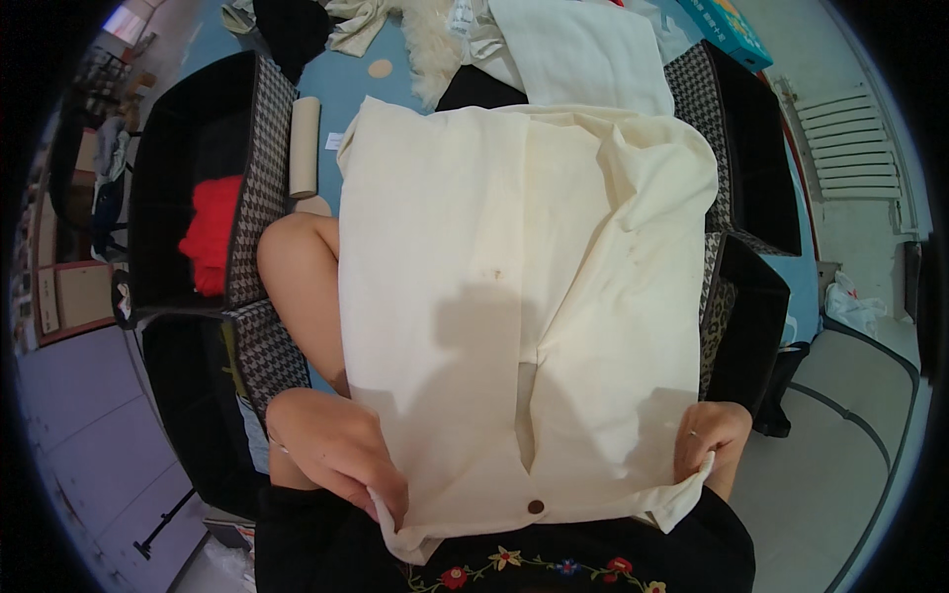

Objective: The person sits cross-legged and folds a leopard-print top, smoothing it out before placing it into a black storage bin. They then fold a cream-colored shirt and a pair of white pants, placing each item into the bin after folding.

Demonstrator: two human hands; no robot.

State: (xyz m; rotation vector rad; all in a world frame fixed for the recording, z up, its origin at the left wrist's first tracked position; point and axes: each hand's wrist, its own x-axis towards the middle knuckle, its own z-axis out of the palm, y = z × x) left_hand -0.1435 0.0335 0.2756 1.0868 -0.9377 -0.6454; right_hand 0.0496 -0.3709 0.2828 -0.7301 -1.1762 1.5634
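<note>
A cream cloth garment (437, 222) is spread over my lap, with a front opening down its middle and small brownish stains. One dark button (535, 507) sits on its near edge. My left hand (337, 441) grips the near left corner, its fingertips partly hidden in the cloth. At the near right corner, my right hand (708, 437) pinches the edge, which is turned up there. The far right part of the garment lies in loose folds. Below the near edge shows black clothing with embroidered flowers (567, 567).
Houndstooth fabric storage boxes stand on both sides; the far left box (265, 178) holds red cloth (215, 237). A beige cardboard-like tube (304, 147) lies beside it. White cloth (586, 52), black cloth (293, 30) and fluffy cream material (430, 52) lie beyond the garment on the blue surface (334, 81).
</note>
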